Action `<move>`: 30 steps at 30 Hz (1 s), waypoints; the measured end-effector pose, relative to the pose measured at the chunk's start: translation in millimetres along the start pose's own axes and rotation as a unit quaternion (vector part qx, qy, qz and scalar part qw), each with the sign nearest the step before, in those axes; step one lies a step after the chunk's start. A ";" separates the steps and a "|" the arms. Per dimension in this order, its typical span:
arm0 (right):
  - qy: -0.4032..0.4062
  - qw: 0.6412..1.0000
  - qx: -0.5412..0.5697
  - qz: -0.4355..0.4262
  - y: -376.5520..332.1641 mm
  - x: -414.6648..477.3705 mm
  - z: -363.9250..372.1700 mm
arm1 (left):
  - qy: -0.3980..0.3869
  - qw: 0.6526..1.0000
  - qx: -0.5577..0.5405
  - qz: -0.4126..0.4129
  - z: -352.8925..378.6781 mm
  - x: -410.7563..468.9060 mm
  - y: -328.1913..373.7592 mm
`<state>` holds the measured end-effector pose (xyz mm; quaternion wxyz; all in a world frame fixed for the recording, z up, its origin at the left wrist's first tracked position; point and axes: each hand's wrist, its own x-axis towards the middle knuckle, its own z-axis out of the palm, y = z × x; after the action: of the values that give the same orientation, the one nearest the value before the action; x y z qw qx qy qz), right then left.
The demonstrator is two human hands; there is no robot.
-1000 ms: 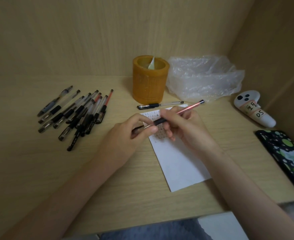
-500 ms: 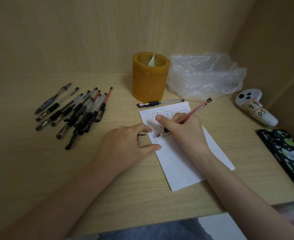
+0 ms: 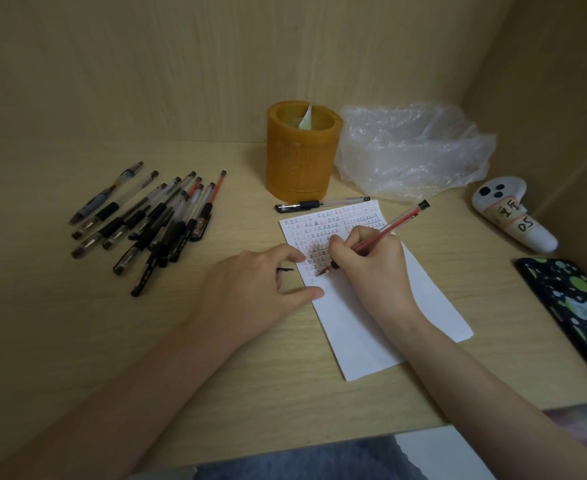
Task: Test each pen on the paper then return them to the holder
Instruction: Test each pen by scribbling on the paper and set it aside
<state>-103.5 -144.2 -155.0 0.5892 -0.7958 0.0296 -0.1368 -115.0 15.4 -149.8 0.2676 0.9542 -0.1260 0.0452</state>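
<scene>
Right hand (image 3: pixel 371 268) grips red pen (image 3: pixel 385 230), tip on paper (image 3: pixel 371 327), mid-test. Left hand (image 3: pixel 257 292) clenches cap (image 3: pixel 285 270), thumb pinning sheet. Pen pile (image 3: pixel 146 223) far left, likely untested; holder (image 3: pixel 300 154) holds no pens.

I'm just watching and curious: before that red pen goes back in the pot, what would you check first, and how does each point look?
1. Red pen gripped by right hand: ok.
2. Tip on the paper: ok.
3. Fresh mark readable: cannot tell.
4. Left hand steadying the paper edge: ok.
5. Cap under the left hand, not back on: not ok.
6. Holder upright with room: ok.
</scene>
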 end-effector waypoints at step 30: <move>-0.004 1.000 0.001 -0.017 0.0 -0.4 -1.2 | -0.007 1.000 -0.004 -0.007 -1.2 -0.2 0.7</move>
<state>-104.2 -145.3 -154.8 0.5874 -0.7962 0.0139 -0.1439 -115.4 15.4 -148.4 0.2707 0.9543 -0.1213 0.0359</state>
